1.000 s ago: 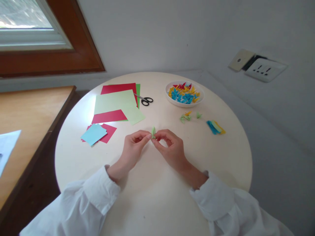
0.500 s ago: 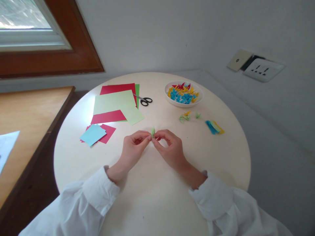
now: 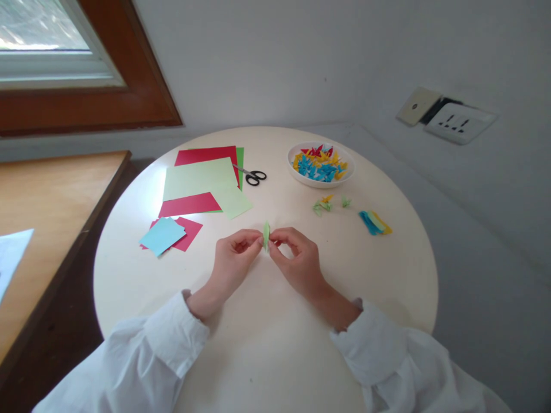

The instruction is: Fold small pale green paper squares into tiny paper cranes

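Observation:
A small folded piece of light green paper (image 3: 266, 236) stands upright between my fingertips above the middle of the round table. My left hand (image 3: 236, 258) pinches it from the left with thumb and forefinger. From the other side, my right hand (image 3: 298, 259) pinches its edge in the same way. The finer folds are too small to make out. Beyond my right hand lie several little folded paper pieces (image 3: 322, 205), green and yellow, with another green folded piece (image 3: 346, 202) beside them.
A white bowl (image 3: 322, 184) of folded paper shapes stands at the back right of the white table (image 3: 267, 344). Paper strips (image 3: 375, 222) lie at right. Black-handled scissors (image 3: 253, 176) touch coloured sheets (image 3: 198, 178) at back left. Paper squares (image 3: 163, 235) lie nearer.
The green paper has turned slightly between my fingertips, and more of its length shows now. Both hands stay almost where they were.

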Motion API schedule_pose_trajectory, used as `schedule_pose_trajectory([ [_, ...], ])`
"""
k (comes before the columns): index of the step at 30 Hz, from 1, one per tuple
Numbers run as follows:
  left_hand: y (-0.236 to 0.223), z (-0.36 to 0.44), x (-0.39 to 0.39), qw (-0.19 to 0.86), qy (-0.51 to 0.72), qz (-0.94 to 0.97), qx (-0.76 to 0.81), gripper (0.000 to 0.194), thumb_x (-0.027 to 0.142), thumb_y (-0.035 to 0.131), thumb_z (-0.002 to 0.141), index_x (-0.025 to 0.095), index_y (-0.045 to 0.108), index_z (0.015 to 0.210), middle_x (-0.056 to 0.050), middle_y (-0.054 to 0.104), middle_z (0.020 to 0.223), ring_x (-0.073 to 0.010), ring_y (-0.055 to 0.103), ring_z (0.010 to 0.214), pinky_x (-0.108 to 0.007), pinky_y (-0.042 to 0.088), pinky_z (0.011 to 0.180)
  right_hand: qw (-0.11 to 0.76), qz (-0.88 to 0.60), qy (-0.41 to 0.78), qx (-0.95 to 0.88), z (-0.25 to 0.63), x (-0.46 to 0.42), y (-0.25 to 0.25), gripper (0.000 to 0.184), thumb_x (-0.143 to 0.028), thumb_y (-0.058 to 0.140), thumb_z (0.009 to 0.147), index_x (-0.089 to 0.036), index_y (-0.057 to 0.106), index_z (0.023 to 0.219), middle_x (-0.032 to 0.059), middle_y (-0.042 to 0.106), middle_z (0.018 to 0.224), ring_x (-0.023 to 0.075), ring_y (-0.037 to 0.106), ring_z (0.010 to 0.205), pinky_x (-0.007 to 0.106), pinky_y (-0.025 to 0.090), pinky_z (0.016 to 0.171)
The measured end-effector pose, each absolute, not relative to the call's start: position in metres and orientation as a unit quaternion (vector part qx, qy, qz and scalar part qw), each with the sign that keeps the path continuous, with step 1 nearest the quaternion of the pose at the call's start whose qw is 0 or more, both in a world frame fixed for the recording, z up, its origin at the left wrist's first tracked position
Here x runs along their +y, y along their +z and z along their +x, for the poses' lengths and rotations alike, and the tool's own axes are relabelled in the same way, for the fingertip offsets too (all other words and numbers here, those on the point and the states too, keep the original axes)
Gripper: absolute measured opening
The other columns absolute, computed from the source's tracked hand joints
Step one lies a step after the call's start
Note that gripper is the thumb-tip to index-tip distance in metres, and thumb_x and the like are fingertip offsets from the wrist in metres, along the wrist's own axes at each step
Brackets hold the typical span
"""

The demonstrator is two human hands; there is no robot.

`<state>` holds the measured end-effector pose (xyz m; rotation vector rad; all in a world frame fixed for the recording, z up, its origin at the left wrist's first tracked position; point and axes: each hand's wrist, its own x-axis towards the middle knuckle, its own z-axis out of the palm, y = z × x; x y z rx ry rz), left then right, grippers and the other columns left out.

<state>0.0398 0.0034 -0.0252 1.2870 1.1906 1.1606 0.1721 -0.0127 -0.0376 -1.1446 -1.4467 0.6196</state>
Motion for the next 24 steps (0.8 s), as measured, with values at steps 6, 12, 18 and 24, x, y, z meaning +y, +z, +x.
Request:
schedule_pose_trajectory([
  [6,-0.0259,0.0404,0.0038,0.51,0.478,0.523,0.488,0.009,0.022,0.068,0.066,0.014,0.069,0.069,-0.004,0.069,0.073,-0.0144,0.06,0.068,-0.025,0.046,0.065,0.585,-0.48,0.355,-0.549,0.1703,-0.0102,-0.0377,0.003,-0.019,0.059,0.071,-0.019,0.062,0.071,0.0014,0.065,0.071,0.0135,0.06,0.068,0.027,0.05,0.065],
  [12,-0.0255,0.0407,0.0035,0.515,0.471,0.527,0.484,0.007,0.021,0.067,0.067,0.014,0.068,0.068,-0.003,0.068,0.07,-0.0136,0.059,0.066,-0.025,0.046,0.063,0.594,-0.479,0.43,-0.483,0.17,-0.0059,-0.037,0.009,-0.025,0.065,0.064,-0.018,0.06,0.062,0.0013,0.064,0.066,0.0134,0.06,0.063,0.027,0.05,0.061],
  [18,-0.0261,0.0398,0.0032,0.53,0.469,0.518,0.481,0.016,0.028,0.072,0.065,0.014,0.068,0.072,-0.004,0.068,0.073,-0.0139,0.059,0.067,-0.025,0.046,0.063,0.602,-0.476,0.443,-0.464,0.1707,-0.0046,-0.0367,0.008,-0.023,0.067,0.061,-0.019,0.06,0.059,0.0005,0.065,0.066,0.0134,0.06,0.064,0.027,0.051,0.062],
  [24,-0.0294,0.0385,0.0052,0.546,0.475,0.496,0.48,0.016,0.028,0.072,0.065,0.014,0.069,0.071,-0.004,0.068,0.073,-0.0138,0.059,0.066,-0.025,0.045,0.062,0.596,-0.479,0.456,-0.455,0.1713,-0.004,-0.0374,0.008,-0.025,0.069,0.06,-0.019,0.063,0.061,0.0014,0.067,0.068,0.0141,0.061,0.065,0.028,0.052,0.064],
])
